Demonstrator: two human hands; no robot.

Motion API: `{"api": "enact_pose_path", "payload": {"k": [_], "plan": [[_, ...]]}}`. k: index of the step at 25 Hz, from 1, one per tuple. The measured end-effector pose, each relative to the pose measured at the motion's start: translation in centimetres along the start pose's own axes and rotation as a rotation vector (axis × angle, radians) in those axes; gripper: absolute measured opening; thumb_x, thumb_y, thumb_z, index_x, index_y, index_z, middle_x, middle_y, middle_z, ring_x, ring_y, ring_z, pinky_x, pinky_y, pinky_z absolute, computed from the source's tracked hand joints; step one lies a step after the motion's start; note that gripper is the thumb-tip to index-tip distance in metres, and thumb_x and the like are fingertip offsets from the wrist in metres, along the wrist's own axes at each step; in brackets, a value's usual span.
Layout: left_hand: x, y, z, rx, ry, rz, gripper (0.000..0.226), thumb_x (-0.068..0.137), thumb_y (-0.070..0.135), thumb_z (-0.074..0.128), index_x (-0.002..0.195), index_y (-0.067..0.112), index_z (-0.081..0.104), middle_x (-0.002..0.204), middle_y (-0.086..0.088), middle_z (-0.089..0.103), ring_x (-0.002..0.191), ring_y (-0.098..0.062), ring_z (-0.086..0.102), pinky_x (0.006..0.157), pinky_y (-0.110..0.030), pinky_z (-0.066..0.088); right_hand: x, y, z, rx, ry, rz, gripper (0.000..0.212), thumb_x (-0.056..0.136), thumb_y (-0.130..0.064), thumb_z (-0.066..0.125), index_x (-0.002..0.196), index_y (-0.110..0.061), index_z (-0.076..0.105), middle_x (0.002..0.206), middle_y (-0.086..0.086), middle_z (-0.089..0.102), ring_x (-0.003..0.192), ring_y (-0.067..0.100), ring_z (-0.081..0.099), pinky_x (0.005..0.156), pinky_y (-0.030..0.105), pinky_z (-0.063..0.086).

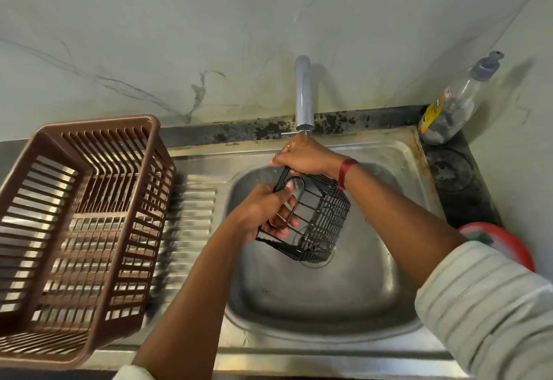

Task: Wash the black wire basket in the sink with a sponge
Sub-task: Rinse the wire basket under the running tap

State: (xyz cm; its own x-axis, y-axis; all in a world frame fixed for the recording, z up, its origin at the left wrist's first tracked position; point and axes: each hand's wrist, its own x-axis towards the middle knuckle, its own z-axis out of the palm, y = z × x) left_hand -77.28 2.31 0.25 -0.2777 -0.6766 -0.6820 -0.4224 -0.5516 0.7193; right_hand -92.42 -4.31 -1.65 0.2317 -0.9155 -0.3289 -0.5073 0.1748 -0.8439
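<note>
The black wire basket (323, 218) hangs tilted over the steel sink (329, 299), above the drain. My left hand (269, 212) grips its near side, fingers through an oval handle opening. My right hand (305, 155) closes on the basket's upper far edge, directly under the grey tap (303, 95), with a thin stream of water falling onto its back. A red band circles the right wrist. No sponge shows in either hand.
A brown plastic slatted crate (80, 230) stands on the ribbed drainboard at left. A clear dish-soap bottle (454, 104) leans in the back right corner. A red round container (505, 245) sits at the sink's right edge. Marble wall behind.
</note>
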Motion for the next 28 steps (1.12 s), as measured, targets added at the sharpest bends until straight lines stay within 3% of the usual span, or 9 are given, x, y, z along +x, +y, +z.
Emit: {"api": "enact_pose_path", "payload": {"k": [4, 6, 9, 12, 14, 15, 18, 24, 28], "plan": [[-0.5, -0.1, 0.1, -0.060, 0.005, -0.045, 0.043, 0.105, 0.045, 0.051, 0.096, 0.005, 0.061, 0.063, -0.014, 0.070, 0.045, -0.018, 0.064, 0.047, -0.030, 0.058, -0.2, -0.3, -0.4, -0.053, 0.038, -0.055, 0.037, 0.090, -0.030, 0.065, 0.057, -0.014, 0.062, 0.055, 0.001, 0.055, 0.050, 0.010, 0.050, 0.057, 0.021, 0.042], [-0.5, -0.1, 0.3, -0.118, 0.122, -0.052, 0.044, 0.105, 0.045, 0.052, 0.094, 0.005, 0.064, 0.057, -0.011, 0.068, 0.041, -0.016, 0.057, 0.045, -0.028, 0.055, -0.3, -0.2, -0.3, -0.060, 0.050, -0.080, 0.030, 0.092, -0.036, 0.063, 0.077, -0.013, 0.075, 0.080, 0.005, 0.073, 0.076, 0.013, 0.068, 0.074, 0.026, 0.054], [-1.0, -0.7, 0.8, -0.319, 0.206, -0.113, 0.041, 0.106, 0.040, 0.053, 0.095, 0.003, 0.066, 0.056, -0.009, 0.066, 0.037, -0.015, 0.054, 0.040, -0.025, 0.050, -0.6, 0.1, 0.7, -0.041, 0.089, -0.067, 0.035, 0.098, -0.041, 0.052, 0.090, -0.015, 0.074, 0.093, 0.010, 0.074, 0.089, 0.025, 0.070, 0.087, 0.043, 0.056], [-1.4, -0.8, 1.3, -0.508, 0.291, -0.155, 0.037, 0.108, 0.038, 0.050, 0.089, 0.009, 0.064, 0.054, -0.006, 0.067, 0.035, -0.012, 0.056, 0.038, -0.021, 0.049, -1.3, 0.5, 2.1, 0.170, 0.258, 0.006, 0.043, 0.103, -0.045, 0.040, 0.095, -0.017, 0.073, 0.084, 0.000, 0.073, 0.078, 0.013, 0.070, 0.080, 0.036, 0.058], [-1.5, -0.4, 1.2, -0.569, 0.322, -0.165, 0.037, 0.108, 0.040, 0.047, 0.087, 0.015, 0.063, 0.054, -0.001, 0.068, 0.037, -0.009, 0.057, 0.038, -0.019, 0.048, -1.8, 1.2, 3.0, 0.197, 0.317, -0.013, 0.050, 0.104, -0.048, 0.031, 0.108, -0.018, 0.072, 0.088, 0.000, 0.071, 0.077, 0.001, 0.063, 0.072, 0.020, 0.049], [-1.5, -0.2, 1.0, -0.581, 0.325, -0.160, 0.037, 0.108, 0.041, 0.047, 0.087, 0.016, 0.063, 0.054, -0.001, 0.068, 0.037, -0.009, 0.058, 0.038, -0.019, 0.048, -1.9, 1.7, 3.3, 0.228, 0.312, -0.018, 0.055, 0.103, -0.053, 0.027, 0.117, -0.021, 0.069, 0.108, 0.001, 0.070, 0.092, 0.000, 0.060, 0.081, 0.018, 0.045], [-1.7, 0.1, 1.1, -0.592, 0.341, -0.152, 0.036, 0.108, 0.041, 0.048, 0.091, 0.015, 0.065, 0.056, 0.000, 0.069, 0.039, -0.009, 0.059, 0.039, -0.019, 0.049, -2.1, 3.8, 3.2, 0.273, 0.205, 0.055, 0.067, 0.096, -0.066, 0.015, 0.143, -0.030, 0.046, 0.156, -0.002, 0.035, 0.142, 0.016, 0.033, 0.115, 0.039, 0.025], [-0.4, 1.0, 1.7, -0.593, 0.368, -0.155, 0.037, 0.109, 0.040, 0.047, 0.089, 0.014, 0.065, 0.056, -0.001, 0.068, 0.039, -0.009, 0.059, 0.040, -0.020, 0.050, -3.2, 1.7, 3.0, 0.200, 0.211, -0.074, 0.070, 0.095, -0.066, 0.015, 0.153, -0.029, 0.026, 0.161, -0.004, 0.023, 0.146, 0.013, 0.022, 0.121, 0.052, 0.013], [0.3, 1.0, 1.6, -0.598, 0.363, -0.151, 0.037, 0.110, 0.038, 0.046, 0.089, 0.014, 0.065, 0.054, 0.000, 0.067, 0.038, -0.009, 0.058, 0.041, -0.020, 0.050, -3.8, 1.0, 3.0, 0.083, 0.163, -0.135, 0.090, 0.080, -0.076, 0.005, 0.156, -0.029, 0.001, 0.164, -0.006, -0.006, 0.150, 0.010, -0.009, 0.121, 0.041, -0.006]]}}
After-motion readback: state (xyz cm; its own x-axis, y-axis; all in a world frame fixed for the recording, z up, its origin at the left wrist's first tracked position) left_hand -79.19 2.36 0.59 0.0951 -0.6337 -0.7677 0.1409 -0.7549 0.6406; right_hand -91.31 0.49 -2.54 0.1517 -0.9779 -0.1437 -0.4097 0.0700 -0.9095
